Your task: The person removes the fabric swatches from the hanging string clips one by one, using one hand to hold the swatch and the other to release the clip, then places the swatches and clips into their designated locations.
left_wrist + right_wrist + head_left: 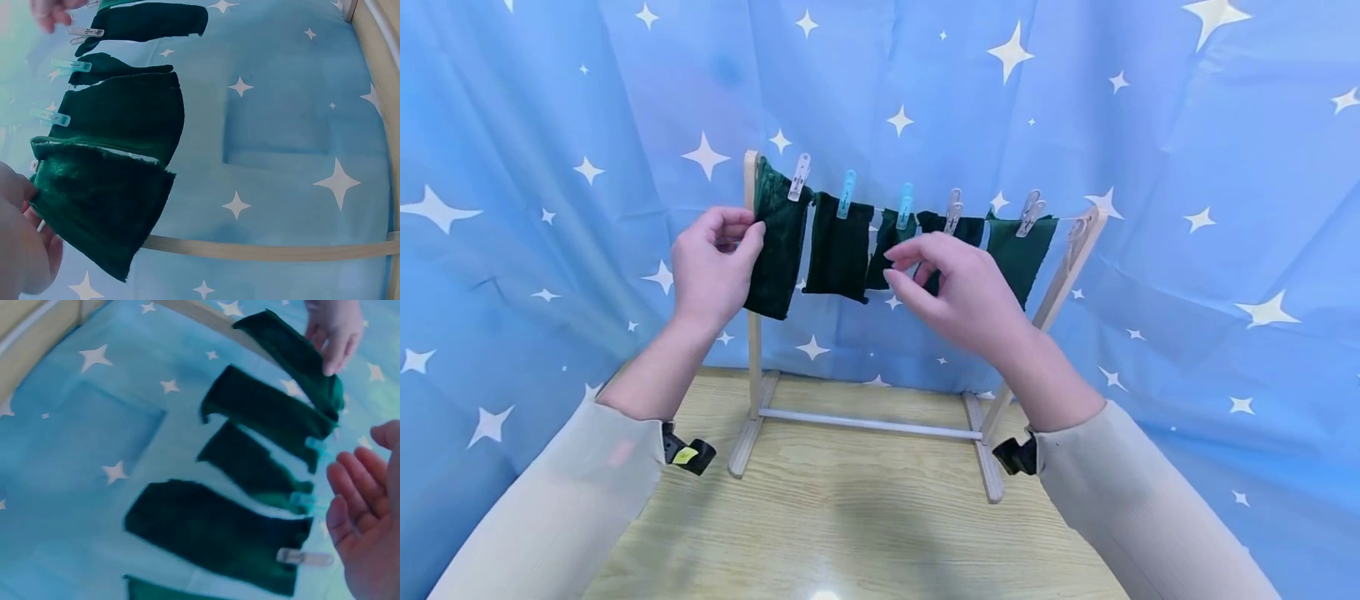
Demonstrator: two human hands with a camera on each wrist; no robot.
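Observation:
My left hand (711,267) pinches the left edge of the leftmost dark green cloth (781,258), with the thumb on its front; the left wrist view shows fingers behind the cloth. A white clothespin (799,177) clips this cloth's top to the line, near its right corner. My right hand (966,287) holds nothing; its fingers are loosely bent in front of the hanging cloths, hiding part of the fourth. In the right wrist view its palm (375,531) faces the pegged edges. Two blue clothespins (847,194) and two pale ones (953,211) grip the other green cloths.
The line runs between a left wooden post (755,358) and a right slanted post (1063,283). A white bar (868,423) joins their feet on the wood-grain table (850,517). A blue curtain with white stars (1187,333) hangs behind and around. A black strap mount (688,454) sits at the left wrist.

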